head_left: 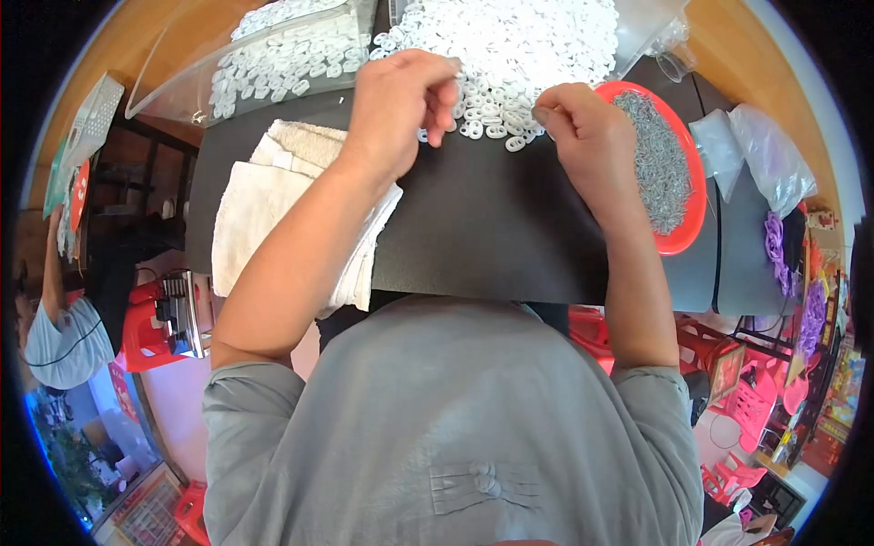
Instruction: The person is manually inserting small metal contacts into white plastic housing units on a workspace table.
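Observation:
A large heap of small white plastic ovals with holes point(501, 55) lies on the dark table point(492, 218) in front of me. My left hand point(405, 100) is raised over the near left edge of the heap. Its thumb and index finger are pinched, the other fingers curled; whatever they hold is too small to make out. At the heap's near right edge, my right hand point(587, 127) is closed in a pinch, its content also unclear. Just right of it stands a red basin point(694, 173) full of thin grey metal pieces point(660, 159). Several loose ovals lie between the hands.
Folded cream towels point(259, 214) lie under and beside my left forearm. A clear plastic container point(173, 86) with more white ovals stands at the far left. Clear plastic bags point(772, 159) rest right of the basin. Another person's sleeve point(73, 341) shows at the left edge.

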`<state>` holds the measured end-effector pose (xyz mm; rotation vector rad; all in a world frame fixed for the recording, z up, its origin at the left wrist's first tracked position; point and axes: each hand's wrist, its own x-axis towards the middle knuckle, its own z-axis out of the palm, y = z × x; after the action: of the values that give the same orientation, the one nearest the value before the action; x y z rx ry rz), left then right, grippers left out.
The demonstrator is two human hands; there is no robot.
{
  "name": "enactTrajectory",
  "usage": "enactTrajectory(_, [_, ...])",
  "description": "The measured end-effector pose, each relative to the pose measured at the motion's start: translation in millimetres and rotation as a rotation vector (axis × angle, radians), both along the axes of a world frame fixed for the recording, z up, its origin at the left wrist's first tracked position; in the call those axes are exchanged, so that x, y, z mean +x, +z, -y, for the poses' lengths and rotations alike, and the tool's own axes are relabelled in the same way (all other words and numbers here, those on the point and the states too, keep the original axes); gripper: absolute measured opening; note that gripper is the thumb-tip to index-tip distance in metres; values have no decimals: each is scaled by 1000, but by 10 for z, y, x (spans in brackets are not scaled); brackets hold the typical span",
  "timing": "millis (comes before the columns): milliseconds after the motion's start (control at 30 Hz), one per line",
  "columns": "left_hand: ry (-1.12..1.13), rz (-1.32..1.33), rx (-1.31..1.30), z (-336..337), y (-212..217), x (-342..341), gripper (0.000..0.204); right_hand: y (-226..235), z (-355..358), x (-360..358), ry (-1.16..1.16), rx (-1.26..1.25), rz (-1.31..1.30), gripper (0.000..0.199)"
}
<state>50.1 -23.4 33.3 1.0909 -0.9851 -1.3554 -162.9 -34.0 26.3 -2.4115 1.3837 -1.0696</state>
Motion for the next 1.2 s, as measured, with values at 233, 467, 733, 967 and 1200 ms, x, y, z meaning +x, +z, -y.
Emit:
enactTrajectory(233, [38,-174,52,72,-12,90,14,-21,-25,109,29,-239,-309,11])
enactTrajectory(467, [4,-147,37,75,-28,105,15,-66,0,149,92,-327,-426,17])
enactTrajectory(733, [38,-183,19,50,12,113,17,-71,-93,333,191,-336,-407,24])
enactTrajectory(967, [28,-194,16,27,34,88,17,-30,-83,287,221,-267,-334,25])
enactTrajectory(1200, [16,-194,13,37,5,81,16,1,-66,294,253,-306,-347,22])
